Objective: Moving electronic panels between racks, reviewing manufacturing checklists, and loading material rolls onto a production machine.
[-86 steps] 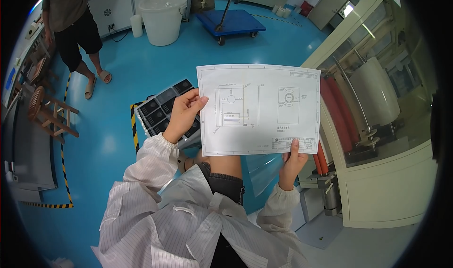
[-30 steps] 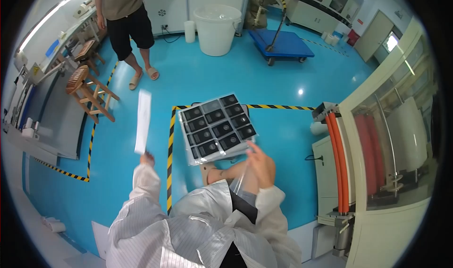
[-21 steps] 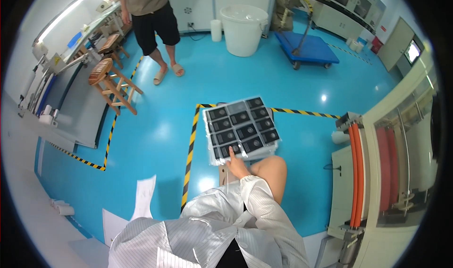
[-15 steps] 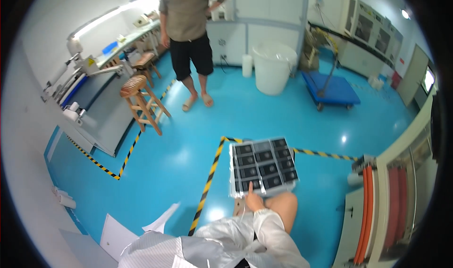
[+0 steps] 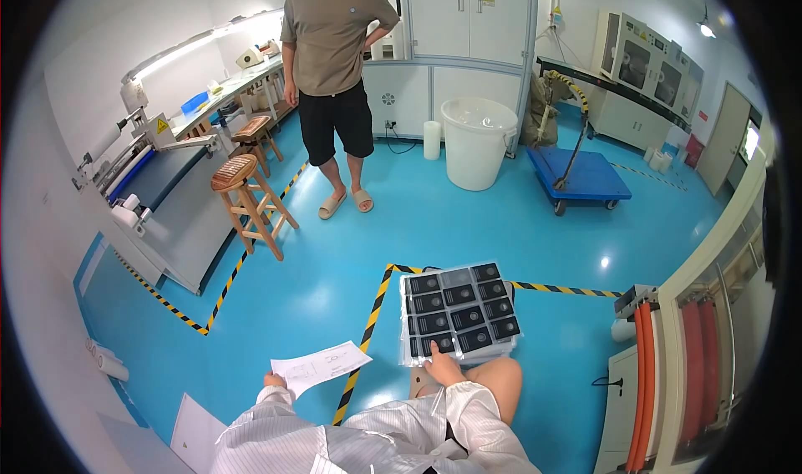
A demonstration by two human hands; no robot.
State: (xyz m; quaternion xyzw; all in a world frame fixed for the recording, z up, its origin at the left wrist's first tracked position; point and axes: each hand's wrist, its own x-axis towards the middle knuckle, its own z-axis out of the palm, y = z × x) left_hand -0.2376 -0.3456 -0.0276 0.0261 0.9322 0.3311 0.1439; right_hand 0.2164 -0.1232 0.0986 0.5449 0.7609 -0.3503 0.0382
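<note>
Left grip (image 5: 274, 380) back in view, drawing sheet (image 5: 322, 368) print-side up

Printed sheet (image 5: 320, 367) now to the left

Bright; strip light (image 5: 215, 34) glowing upper left; glare spots on blue floor (image 5: 551, 236); edges bowed, corners black.

Paper (image 5: 322, 369) left, card sheet (image 5: 456, 278) right, bucket (image 5: 474, 158) behind
</note>
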